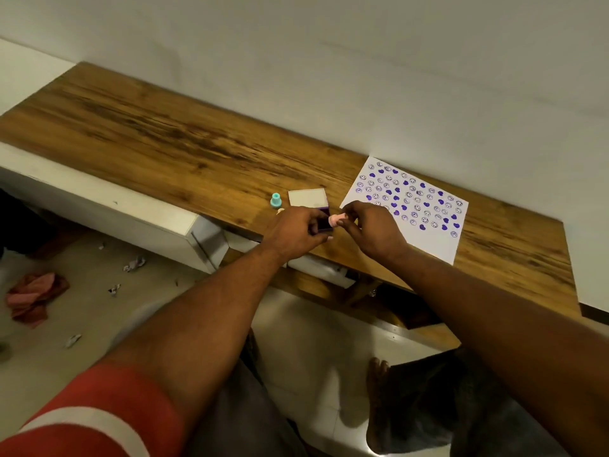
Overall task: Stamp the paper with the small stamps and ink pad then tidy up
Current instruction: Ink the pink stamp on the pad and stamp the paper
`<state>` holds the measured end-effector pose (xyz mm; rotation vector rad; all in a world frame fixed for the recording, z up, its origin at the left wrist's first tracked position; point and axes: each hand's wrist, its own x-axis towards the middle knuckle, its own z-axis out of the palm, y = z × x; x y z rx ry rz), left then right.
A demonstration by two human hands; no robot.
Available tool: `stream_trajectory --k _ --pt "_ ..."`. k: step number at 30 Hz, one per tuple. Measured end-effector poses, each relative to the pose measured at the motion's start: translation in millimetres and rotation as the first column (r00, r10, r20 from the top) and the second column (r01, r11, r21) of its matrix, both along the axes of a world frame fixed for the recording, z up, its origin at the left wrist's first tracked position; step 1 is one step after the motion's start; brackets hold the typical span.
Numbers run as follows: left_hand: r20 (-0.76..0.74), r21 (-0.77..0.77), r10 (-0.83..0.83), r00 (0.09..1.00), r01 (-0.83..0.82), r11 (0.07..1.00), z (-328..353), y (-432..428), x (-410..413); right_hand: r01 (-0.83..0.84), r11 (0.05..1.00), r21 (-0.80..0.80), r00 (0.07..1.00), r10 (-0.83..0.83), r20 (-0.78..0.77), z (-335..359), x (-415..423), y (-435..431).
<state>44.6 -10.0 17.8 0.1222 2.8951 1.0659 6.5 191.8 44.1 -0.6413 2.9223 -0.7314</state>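
A white paper (438, 232) covered with several purple smiley and heart prints lies on the wooden table (171, 140) at the right. My right hand (372, 230) pinches a small pink stamp (335, 220) just left of the paper. My left hand (298, 232) grips the purple ink pad (324, 222), touching the pink stamp's end. The pad's white lid (308, 196) stands open behind my left hand. A small teal stamp (275, 200) stands upright left of the lid. A small pale cap (280, 211) lies below it.
The table's back edge meets a white wall (362, 61). A white drawer unit (99, 206) sits under the table's left part. A red cloth (34, 296) and paper scraps (134, 262) lie on the tiled floor. My bare foot (379, 404) shows below.
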Motion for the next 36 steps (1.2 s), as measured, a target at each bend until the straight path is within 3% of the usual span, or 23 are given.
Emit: stream_trajectory --k 10,18,24,30,36 --pt "-0.081 -0.040 0.092 0.992 -0.096 0.995 -3.1 -32.1 22.4 -0.050 0.995 -0.086 0.998 0.053 0.027 -7.3 14.3 -43.8" --pt "-0.096 -0.055 0.157 0.983 -0.163 0.985 -15.1 -56.9 33.7 -0.039 0.999 -0.014 0.999 0.039 0.000 -16.4 13.8 -75.6" --pt "-0.090 -0.038 0.194 0.977 -0.198 0.979 -22.0 -71.2 37.8 -0.135 0.991 -0.004 0.990 0.135 0.035 -14.0 12.2 -96.5" --pt "-0.050 -0.025 0.209 0.977 -0.210 0.977 -35.9 -72.6 35.6 -0.228 0.968 0.105 0.974 0.225 0.036 -14.4 6.4 -96.2" --pt "-0.100 -0.074 0.256 0.962 -0.263 0.962 -43.2 -71.5 31.9 -0.115 0.991 0.065 0.993 0.113 0.021 -13.4 -7.6 -63.3"
